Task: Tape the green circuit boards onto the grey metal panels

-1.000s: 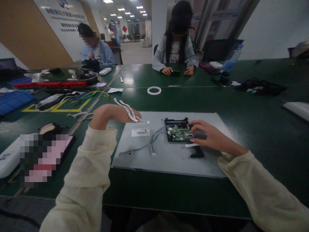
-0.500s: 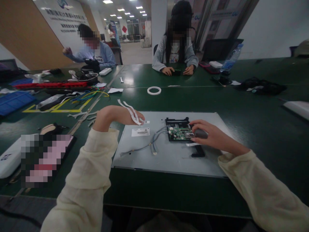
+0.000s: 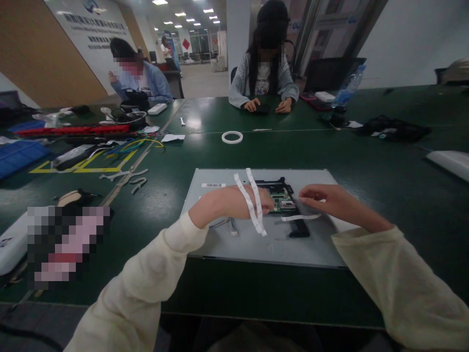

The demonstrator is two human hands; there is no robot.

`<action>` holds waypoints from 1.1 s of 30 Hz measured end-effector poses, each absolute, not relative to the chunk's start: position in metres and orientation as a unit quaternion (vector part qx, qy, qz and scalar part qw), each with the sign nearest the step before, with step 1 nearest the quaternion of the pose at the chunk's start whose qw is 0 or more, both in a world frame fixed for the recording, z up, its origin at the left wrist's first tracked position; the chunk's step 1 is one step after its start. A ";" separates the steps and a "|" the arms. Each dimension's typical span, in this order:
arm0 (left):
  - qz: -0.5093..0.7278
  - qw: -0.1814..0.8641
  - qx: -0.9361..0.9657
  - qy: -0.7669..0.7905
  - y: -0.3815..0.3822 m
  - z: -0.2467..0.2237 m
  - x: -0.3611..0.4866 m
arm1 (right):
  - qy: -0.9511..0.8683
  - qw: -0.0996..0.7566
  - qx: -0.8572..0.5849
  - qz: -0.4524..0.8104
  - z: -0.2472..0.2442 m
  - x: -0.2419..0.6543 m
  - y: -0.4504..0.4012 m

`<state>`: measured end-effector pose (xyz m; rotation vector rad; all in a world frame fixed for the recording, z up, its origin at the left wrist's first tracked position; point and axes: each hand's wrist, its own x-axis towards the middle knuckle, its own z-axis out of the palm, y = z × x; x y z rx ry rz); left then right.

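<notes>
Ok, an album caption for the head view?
White tape strips cross the left hand by the circuit board, right hand nearby.

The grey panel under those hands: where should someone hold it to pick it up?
Probably grip the grey panel by its left and right edges, one hand coming in from each side. It lies flat and broad, and the circuit board on top makes pressing from above look unwise.
</notes>
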<state>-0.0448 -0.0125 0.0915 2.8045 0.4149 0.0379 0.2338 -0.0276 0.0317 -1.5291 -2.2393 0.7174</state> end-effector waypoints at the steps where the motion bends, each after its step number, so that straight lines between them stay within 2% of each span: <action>1: 0.024 0.143 0.983 0.117 -0.015 0.088 -0.039 | -0.788 0.165 -0.536 0.254 0.034 0.233 -0.029; 4: 0.061 0.117 0.985 0.113 -0.022 0.078 -0.024 | -0.781 0.161 -0.538 0.274 0.039 0.230 -0.032; 14: 0.100 0.172 0.973 0.115 -0.038 0.054 -0.008 | -0.756 0.088 -0.482 0.434 0.046 0.223 -0.040; 33: 0.083 0.136 0.974 0.162 -0.042 0.033 0.001 | -0.746 0.045 -0.505 0.432 0.038 0.224 -0.037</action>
